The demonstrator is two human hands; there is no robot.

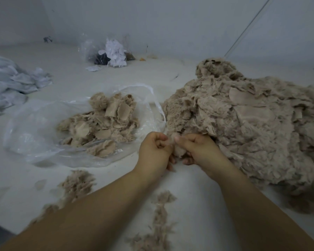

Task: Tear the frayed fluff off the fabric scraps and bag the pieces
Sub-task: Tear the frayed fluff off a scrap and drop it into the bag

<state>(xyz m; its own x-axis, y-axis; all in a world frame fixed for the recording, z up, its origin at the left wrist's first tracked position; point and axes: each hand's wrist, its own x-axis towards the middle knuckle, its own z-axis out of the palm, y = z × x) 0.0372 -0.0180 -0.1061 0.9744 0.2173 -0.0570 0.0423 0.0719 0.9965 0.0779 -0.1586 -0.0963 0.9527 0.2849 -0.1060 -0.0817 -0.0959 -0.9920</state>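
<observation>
Both hands met low in the middle of the white surface point(198, 187), knuckles up. The left hand point(153, 153) was curled tight, pinching one side of a small beige fabric scrap point(177, 150), and the right hand point(200, 150) was curled on the other side of the same piece, thumb pressed over it. The scrap sat between the two fists, its fluffy edge showing in the gap.

At about three o'clock from the hands lay the big heap of beige scraps point(252, 127), fuzzy and ragged, its near edge touching the right hand. At about ten o'clock a clear plastic bag point(31, 134) lay open and flat, with a smaller mound of bagged pieces point(101, 122) resting inside its mouth, near the left hand but not touching it.

Loose tufts of torn fluff point(161, 214) trailed down the surface toward six o'clock between the forearms, and another clump point(76, 183) sat at about eight o'clock.

Farther off, at nine to ten o'clock, a rumpled pale blue-white cloth pile point(13, 82) lay near the edge. At twelve o'clock, against the wall, a second clear bag point(91, 49) held white and dark scraps.
</observation>
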